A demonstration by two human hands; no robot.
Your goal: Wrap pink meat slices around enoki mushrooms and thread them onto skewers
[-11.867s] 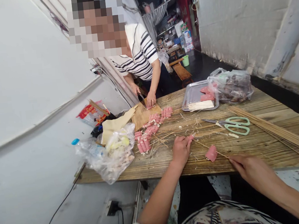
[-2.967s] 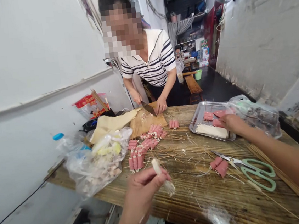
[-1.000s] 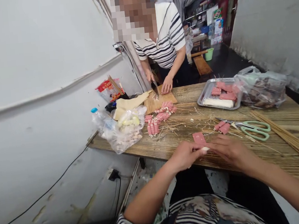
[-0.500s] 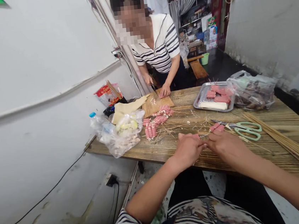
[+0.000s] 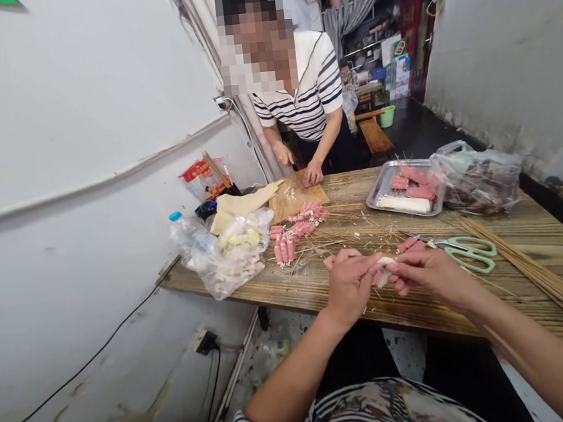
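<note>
My left hand (image 5: pixel 352 281) and my right hand (image 5: pixel 426 276) meet over the near edge of the table. Between their fingertips they pinch a small white bundle (image 5: pixel 386 262) that looks like enoki mushrooms. A bit of pink meat slice (image 5: pixel 376 277) shows just under it, partly hidden by the fingers. Right behind my right hand lie pink rolls (image 5: pixel 410 244), beside green-handled scissors (image 5: pixel 469 251). Farther left, several finished-looking pink rolls on sticks (image 5: pixel 285 245) with white ends lie in a pile.
A metal tray (image 5: pixel 371 198) holds pink slices and a white bundle, next to a plastic bag (image 5: pixel 479 180). Bamboo skewers (image 5: pixel 544 270) lie at right. Across the table, a co-worker (image 5: pixel 301 115) cuts on a wooden board (image 5: pixel 285 204). Clear bags (image 5: pixel 231 263) sit at left.
My fingertips have risen slightly and turned, and the white bundle now shows between them. The co-worker's knife hand has shifted slightly. The whole view has tilted a little.
</note>
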